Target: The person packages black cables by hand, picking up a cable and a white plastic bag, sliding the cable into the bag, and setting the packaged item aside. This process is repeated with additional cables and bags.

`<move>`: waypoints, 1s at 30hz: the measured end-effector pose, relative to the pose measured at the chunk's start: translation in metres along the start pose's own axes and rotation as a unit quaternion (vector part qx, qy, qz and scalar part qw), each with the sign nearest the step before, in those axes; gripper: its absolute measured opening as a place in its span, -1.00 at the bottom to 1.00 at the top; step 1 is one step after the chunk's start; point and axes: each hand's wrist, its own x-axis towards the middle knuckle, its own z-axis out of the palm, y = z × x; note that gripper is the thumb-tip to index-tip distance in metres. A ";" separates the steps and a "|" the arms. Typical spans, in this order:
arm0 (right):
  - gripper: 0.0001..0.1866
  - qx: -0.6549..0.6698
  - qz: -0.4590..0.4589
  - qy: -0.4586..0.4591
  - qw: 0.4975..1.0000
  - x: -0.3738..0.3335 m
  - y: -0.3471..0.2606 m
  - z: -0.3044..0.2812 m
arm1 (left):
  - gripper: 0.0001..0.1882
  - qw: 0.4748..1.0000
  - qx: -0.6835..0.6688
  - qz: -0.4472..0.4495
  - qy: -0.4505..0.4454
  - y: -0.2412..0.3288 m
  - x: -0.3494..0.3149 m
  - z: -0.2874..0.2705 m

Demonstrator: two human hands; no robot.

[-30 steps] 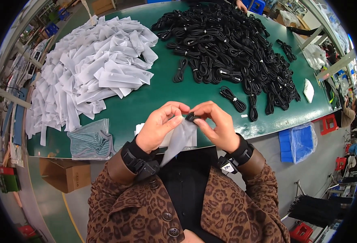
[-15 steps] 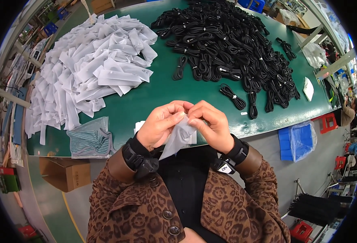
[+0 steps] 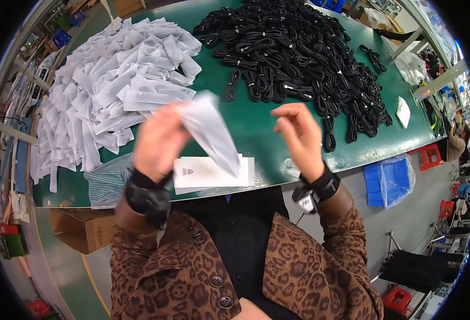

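Observation:
My left hand (image 3: 161,140) is smeared by motion. Its fingers grip a frosted plastic sleeve (image 3: 213,133), which slants down toward me over the table. Below the sleeve, a stack of flat white sleeves (image 3: 203,173) lies at the table's near edge. My right hand (image 3: 301,138) hovers over the green tabletop, thumb and forefinger apart, with nothing visible between them. Beyond it spreads a large heap of coiled black cables (image 3: 293,53). The single coil seen earlier in front of that heap is hidden behind my right hand. A big pile of filled whitish sleeves (image 3: 112,85) lies beyond my left hand.
A clear bag with striped teal cloth (image 3: 107,184) sits at the table's near left. An open cardboard box (image 3: 83,229) stands below. Off the right edge are a blue bin (image 3: 387,181) with plastic film and a red stool (image 3: 429,157). A white packet (image 3: 403,112) lies far right.
My hands have parted. The left moved left and away from me with the sleeve; the right moved right and forward, letting go of the sleeve. The stack of flat sleeves is uncovered.

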 end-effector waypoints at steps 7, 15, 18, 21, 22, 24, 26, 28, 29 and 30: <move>-0.49 -0.576 -0.096 -0.070 0.809 -0.016 0.090 -0.073 | -0.67 0.763 0.522 0.273 0.267 0.011 -0.003 -0.030; -0.43 -0.539 0.043 -0.202 0.817 -0.036 0.047 -0.045 | -0.79 0.803 0.579 0.092 -0.108 -0.100 -0.040 0.014; -0.50 -0.539 -0.040 -0.189 0.820 -0.035 0.052 -0.051 | -0.82 0.763 0.625 0.123 -0.111 -0.108 -0.039 0.021; -0.60 -0.558 -0.133 -0.129 0.809 -0.031 0.059 -0.056 | -0.84 0.746 0.643 0.135 -0.107 -0.112 -0.039 0.020; -0.66 -0.530 -0.136 -0.113 0.829 -0.033 0.060 -0.055 | -0.85 0.751 0.639 0.130 -0.102 -0.115 -0.039 0.018; -0.76 -0.467 -0.141 -0.083 0.869 -0.035 0.061 -0.050 | -0.85 0.755 0.636 0.124 -0.096 -0.117 -0.039 0.014; -0.78 -0.408 -0.100 -0.098 0.902 -0.042 0.056 -0.041 | -0.86 0.759 0.631 0.142 -0.079 -0.118 -0.040 0.013; -0.81 -0.285 -0.013 -0.124 0.950 -0.052 0.049 -0.029 | -0.87 0.760 0.628 0.151 -0.073 -0.119 -0.041 0.012; -0.81 -0.285 -0.011 -0.123 0.950 -0.056 0.044 -0.024 | -0.87 0.768 0.620 0.148 -0.069 -0.120 -0.041 0.012; -0.81 -0.257 -0.007 -0.130 0.957 -0.059 0.039 -0.018 | -0.87 0.774 0.613 0.147 -0.064 -0.120 -0.040 0.012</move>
